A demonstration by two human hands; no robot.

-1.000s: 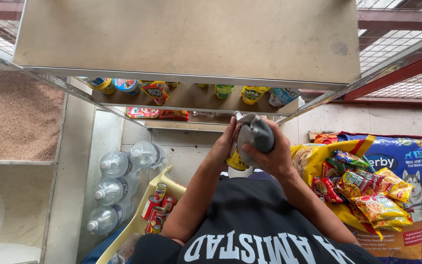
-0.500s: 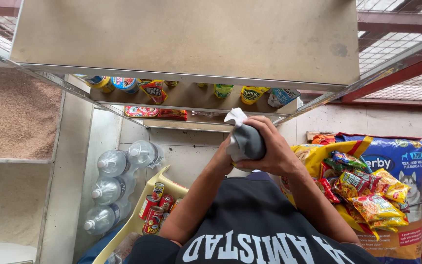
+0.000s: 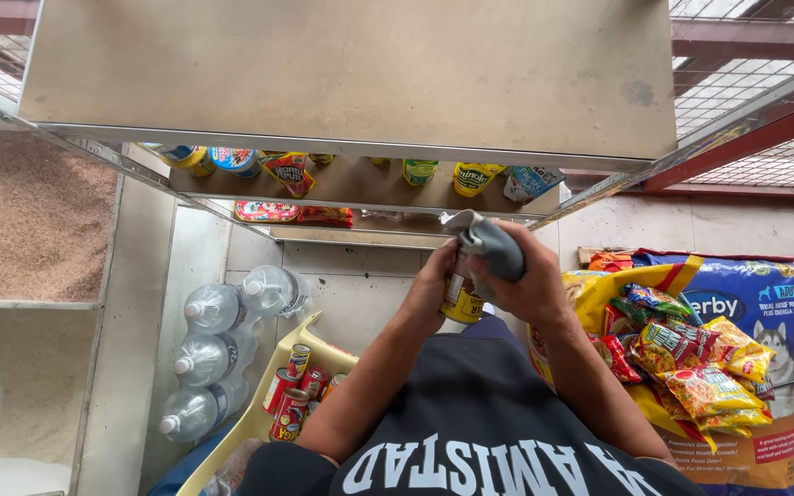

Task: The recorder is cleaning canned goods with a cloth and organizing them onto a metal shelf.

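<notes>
My left hand grips a yellow-labelled can held upright in front of my chest. My right hand clutches a grey cloth and presses it on the top of that can. Both hands are raised just below the edge of a metal shelf. My black shirt with white lettering fills the bottom of the view.
A lower shelf carries cans, packets and bottles. Three large water bottles lie at the left by a yellow crate of red cans. Snack packets and a blue pet-food sack are at the right.
The cloth has shifted from wrapping the can to pressing over its top, and the yellow label now shows below my hands. The hands sit slightly lower.
</notes>
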